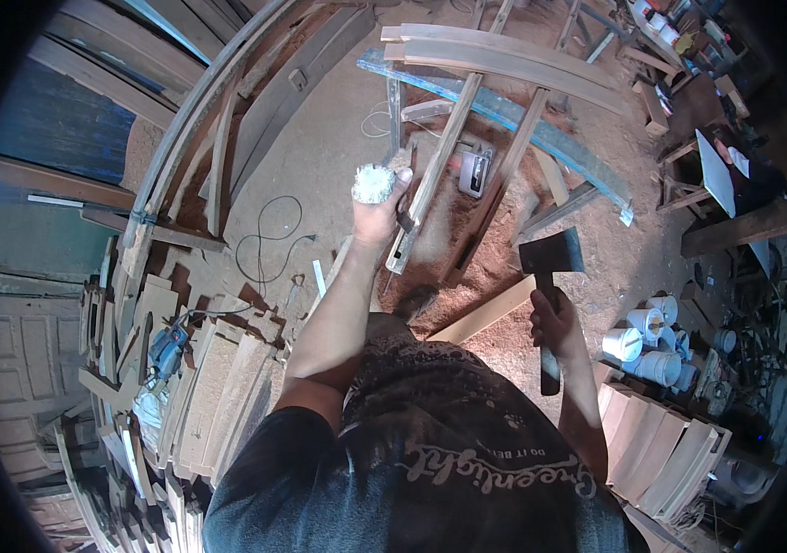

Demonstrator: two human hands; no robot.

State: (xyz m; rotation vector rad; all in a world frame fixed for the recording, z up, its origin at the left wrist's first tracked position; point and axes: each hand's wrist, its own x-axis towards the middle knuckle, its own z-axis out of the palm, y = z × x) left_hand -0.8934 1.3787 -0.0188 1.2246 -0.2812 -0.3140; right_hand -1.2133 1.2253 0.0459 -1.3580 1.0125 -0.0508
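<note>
My left hand (377,219) is closed around an upright tool that looks like a chisel (374,183). Its round, pale, frayed top faces up, and my fist mostly hides its lower part. Just right of this fist lies the near end of a long light wooden beam (430,191) with a slot cut in it; I cannot tell whether the chisel touches it. In my right hand (555,323), fingers wrapped round the dark handle, is a mallet (550,254) with a broad, block-shaped head. It is held well to the right of the chisel, apart from the beam.
A darker beam (495,189) runs alongside, with a grey power tool (475,172) between them. Beyond, curved timbers (504,57) and a blue plank (504,112) cross the beams. White buckets (624,344) stand at right. Stacked boards (214,405) and a loose cable (264,241) lie left.
</note>
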